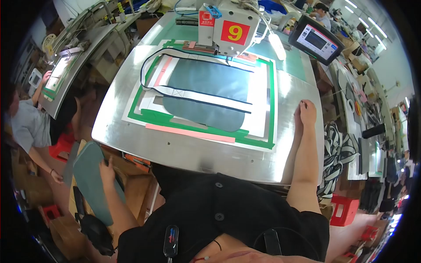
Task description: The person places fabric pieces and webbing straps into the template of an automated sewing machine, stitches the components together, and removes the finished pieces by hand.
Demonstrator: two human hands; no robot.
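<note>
My left hand (106, 171) is at the edge of a grey-green fabric panel (90, 163) with rounded corners, low at the left beside the table; its fingers close on that edge. My right hand (308, 113) rests on the right side of the metal table (197, 162), fingers curled together, with nothing visible in them. Between the hands, a white template (263, 129) edged in green tape lies under the sewing machine head (232, 30). On it lies another grey-green panel (210, 79), crossed by a white strap (206, 100) with dark edges that loops round at the left.
A screen (316, 40) stands at the back right, near a bright lamp (276, 46). Black-and-white straps (337, 153) hang in a heap at the right, above a red stool (343, 210). At the left, a co-worker (30, 122) sits by another table (83, 57).
</note>
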